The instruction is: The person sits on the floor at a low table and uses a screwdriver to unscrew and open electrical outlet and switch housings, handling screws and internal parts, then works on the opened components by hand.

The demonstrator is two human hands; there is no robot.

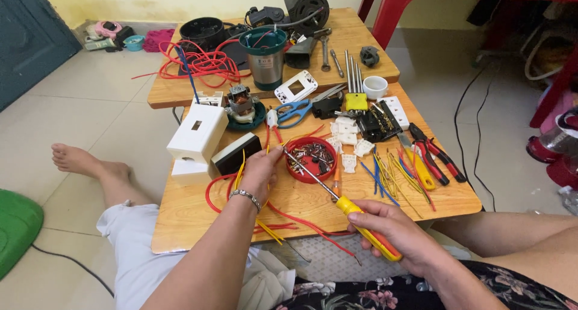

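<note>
My right hand (400, 229) grips a yellow-and-red-handled screwdriver (337, 197) whose metal shaft reaches up-left to the rim of a round red tray (310, 174) full of small screws. My left hand (260, 170), a bracelet on its wrist, pinches something small at the screwdriver's tip; what it holds is too small to tell. Red and yellow wires (283, 221) run under my left wrist. A black switch box (235, 154) lies just left of that hand.
White plastic boxes (195, 140) stand left. Blue scissors (294, 112), white connector pieces (349, 142), loose coloured wires (391, 170) and red-handled pliers (436, 158) lie to the right. The far wooden table (355, 45) carries a steel jar, motors, wrenches and red cable.
</note>
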